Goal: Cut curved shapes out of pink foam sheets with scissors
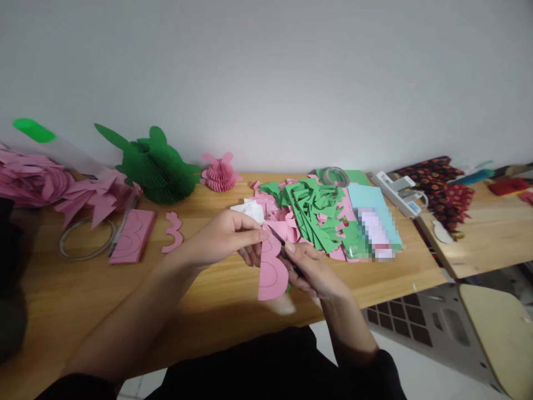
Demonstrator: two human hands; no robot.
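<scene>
My left hand point(231, 236) pinches the top of a pink paper piece point(271, 273) with curved pencil lines, held upright above the wooden table's point(208, 300) front edge. My right hand point(312, 272) is closed round small dark scissors point(280, 243), whose blades meet the paper's right edge near the top. Both hands hover just in front of a heap of pink and green paper scraps point(312, 214).
A green honeycomb paper shape point(156, 166) and a small pink one point(220, 173) stand at the back. A stack of pink sheets point(133, 236), a cut pink shape point(174, 231), tape rolls point(85, 239), a power strip point(395, 191) and a grey chair point(458, 328) lie around.
</scene>
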